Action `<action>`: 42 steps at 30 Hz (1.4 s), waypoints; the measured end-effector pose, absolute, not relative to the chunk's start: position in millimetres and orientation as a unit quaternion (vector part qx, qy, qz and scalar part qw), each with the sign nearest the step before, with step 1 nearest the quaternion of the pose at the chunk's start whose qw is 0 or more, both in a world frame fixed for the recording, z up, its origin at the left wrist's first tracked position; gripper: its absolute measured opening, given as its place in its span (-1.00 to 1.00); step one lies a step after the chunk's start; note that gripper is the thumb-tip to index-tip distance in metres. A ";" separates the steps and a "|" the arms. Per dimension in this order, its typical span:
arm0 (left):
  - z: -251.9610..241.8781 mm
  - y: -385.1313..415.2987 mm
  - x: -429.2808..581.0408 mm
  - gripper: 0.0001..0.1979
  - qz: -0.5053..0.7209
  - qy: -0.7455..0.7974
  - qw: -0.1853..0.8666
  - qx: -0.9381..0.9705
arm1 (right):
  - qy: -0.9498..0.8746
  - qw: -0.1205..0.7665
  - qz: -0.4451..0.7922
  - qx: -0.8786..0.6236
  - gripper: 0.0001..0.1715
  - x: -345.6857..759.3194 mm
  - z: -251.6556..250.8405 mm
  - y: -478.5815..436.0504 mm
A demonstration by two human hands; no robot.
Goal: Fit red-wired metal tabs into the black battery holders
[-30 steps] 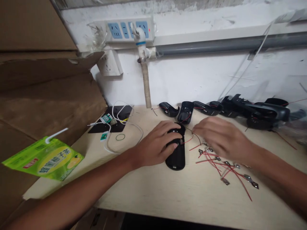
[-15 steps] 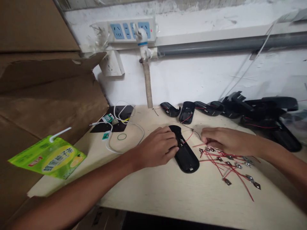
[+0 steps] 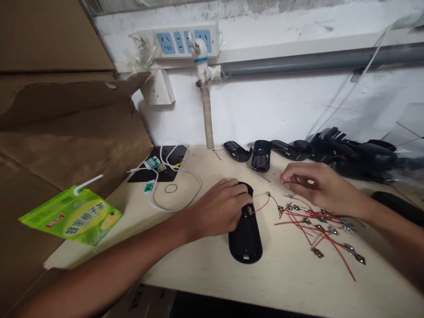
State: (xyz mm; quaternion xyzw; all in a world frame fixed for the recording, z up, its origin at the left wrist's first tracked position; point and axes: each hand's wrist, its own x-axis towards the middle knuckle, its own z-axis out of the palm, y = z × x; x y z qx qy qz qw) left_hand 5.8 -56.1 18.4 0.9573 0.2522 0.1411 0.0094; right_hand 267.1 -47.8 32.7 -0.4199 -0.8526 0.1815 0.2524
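My left hand [image 3: 220, 208] rests curled on the upper end of a long black plastic shell [image 3: 245, 234] lying on the pale wooden table [image 3: 212, 265]. A thin red wire [image 3: 261, 206] runs out of the shell toward the right. My right hand [image 3: 316, 186] hovers just above the table, fingers pinched on one red wire with a metal tab. Below it lies a loose pile of several red wires with metal contacts [image 3: 323, 227].
Several more black shells [image 3: 331, 148] line the wall at the back right. A white cable and a black pad [image 3: 164, 165] lie at the back left. A green drink pouch with a straw [image 3: 74, 214] leans on cardboard [image 3: 73, 132]. A power strip [image 3: 182, 42] hangs above.
The black shell has swung back to lie lengthwise under my left hand. My right hand has lifted from the wire pile with a red wire pinched in its fingers.
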 end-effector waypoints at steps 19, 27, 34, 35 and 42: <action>12.9 -56.0 7.4 -0.84 0.178 0.172 0.059 0.967 | -0.805 0.322 0.344 -0.360 -0.85 228.6 20.1 -79.2; 11.2 -51.8 7.0 -0.70 0.158 0.168 0.047 0.972 | -0.849 0.304 0.302 -0.307 -0.85 226.0 17.7 -80.6; 9.0 -50.4 6.4 -0.65 0.159 0.156 0.027 0.974 | -0.873 0.293 0.245 -0.302 -0.84 226.0 16.1 -81.0; 8.8 -50.2 6.4 -0.65 0.162 0.154 0.024 0.974 | -0.879 0.290 0.234 -0.299 -0.84 225.7 15.8 -81.2; 7.8 -50.0 7.9 -0.61 0.175 0.117 0.028 0.977 | -0.879 0.304 0.232 -0.285 -0.87 226.2 16.3 -82.3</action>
